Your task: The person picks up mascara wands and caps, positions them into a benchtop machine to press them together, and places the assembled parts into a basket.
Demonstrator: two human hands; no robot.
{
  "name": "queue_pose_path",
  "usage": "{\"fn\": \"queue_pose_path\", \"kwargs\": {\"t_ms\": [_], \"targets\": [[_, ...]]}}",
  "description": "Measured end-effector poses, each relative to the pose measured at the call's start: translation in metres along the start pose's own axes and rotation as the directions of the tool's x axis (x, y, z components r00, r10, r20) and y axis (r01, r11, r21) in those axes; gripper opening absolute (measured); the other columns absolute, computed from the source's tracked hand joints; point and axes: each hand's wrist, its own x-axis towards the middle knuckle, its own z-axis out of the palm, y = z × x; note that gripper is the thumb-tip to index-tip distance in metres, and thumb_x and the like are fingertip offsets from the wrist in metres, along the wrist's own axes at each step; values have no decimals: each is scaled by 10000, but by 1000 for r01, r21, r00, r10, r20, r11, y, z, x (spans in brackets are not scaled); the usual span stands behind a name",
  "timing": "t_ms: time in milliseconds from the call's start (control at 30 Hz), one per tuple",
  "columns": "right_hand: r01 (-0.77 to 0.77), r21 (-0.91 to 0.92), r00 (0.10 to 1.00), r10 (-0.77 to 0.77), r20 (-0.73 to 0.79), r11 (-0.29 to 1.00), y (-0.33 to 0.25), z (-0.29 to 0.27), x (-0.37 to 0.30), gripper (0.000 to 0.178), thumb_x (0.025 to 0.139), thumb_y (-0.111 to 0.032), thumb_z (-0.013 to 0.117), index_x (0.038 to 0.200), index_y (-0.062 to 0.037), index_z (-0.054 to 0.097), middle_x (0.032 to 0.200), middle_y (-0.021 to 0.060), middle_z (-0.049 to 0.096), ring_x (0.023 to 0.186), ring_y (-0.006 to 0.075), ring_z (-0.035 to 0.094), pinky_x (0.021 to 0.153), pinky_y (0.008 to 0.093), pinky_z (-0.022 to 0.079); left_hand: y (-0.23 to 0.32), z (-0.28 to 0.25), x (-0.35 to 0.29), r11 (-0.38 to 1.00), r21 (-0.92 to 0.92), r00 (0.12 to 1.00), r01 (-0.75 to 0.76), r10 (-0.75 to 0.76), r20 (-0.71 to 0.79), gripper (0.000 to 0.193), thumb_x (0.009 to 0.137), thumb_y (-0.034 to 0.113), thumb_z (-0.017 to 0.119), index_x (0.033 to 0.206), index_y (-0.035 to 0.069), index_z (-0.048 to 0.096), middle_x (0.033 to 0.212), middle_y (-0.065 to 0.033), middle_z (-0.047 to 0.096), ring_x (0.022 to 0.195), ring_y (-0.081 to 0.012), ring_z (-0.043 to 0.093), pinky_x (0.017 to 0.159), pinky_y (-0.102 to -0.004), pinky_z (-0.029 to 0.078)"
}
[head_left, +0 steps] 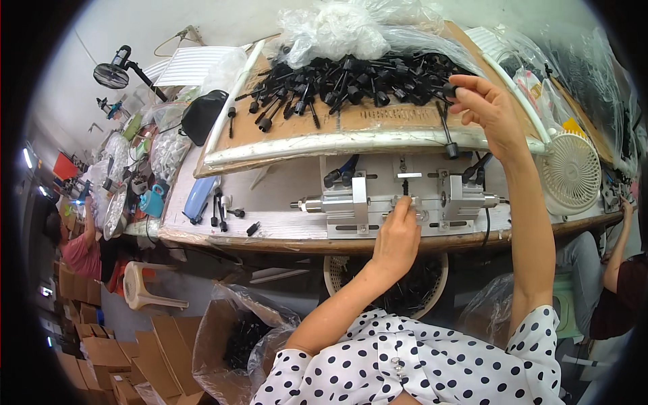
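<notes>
My left hand (398,237) is at the middle of a silver metal bench fixture (347,210), fingers closed at the near end of a black stemmed plastic part (406,185) lying in it. The fingers partly hide that part. Raised over the right side of the cardboard tray, my right hand (491,115) pinches the knobbed end of another black plastic part (450,90) between thumb and fingers. Just below it, a single black stemmed part (446,131) leans across the tray's front edge. A large heap of similar black parts (364,81) fills the tray behind.
The cardboard tray (283,147) has a white padded edge. A white fan (571,172) stands to the right; a blue tool-like object (200,197) and several small black pieces lie left. Below the bench are a basket (333,273) and a lined carton (209,337). People sit at both sides.
</notes>
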Motion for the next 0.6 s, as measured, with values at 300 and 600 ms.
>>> {"fn": "queue_pose_path", "kwargs": {"t_ms": [300, 600], "targets": [[97, -176, 991, -112, -77, 980, 22, 5, -10, 258, 879, -116, 596, 1116, -15, 610, 962, 64, 656, 874, 115, 624, 707, 231, 507, 2, -76, 30, 966, -139, 974, -220, 211, -78, 151, 736, 94, 716, 810, 3, 619, 892, -130, 588, 730, -277, 602, 627, -338, 490], [395, -538, 897, -439, 51, 745, 46, 14, -22, 241, 796, -80, 664, 1033, -34, 655, 884, 57, 666, 801, 115, 620, 734, 248, 496, -9, -28, 30, 958, -113, 957, -265, 247, -150, 161, 709, -64, 621, 852, 8, 612, 846, -114, 570, 773, -294, 551, 674, -367, 463]]}}
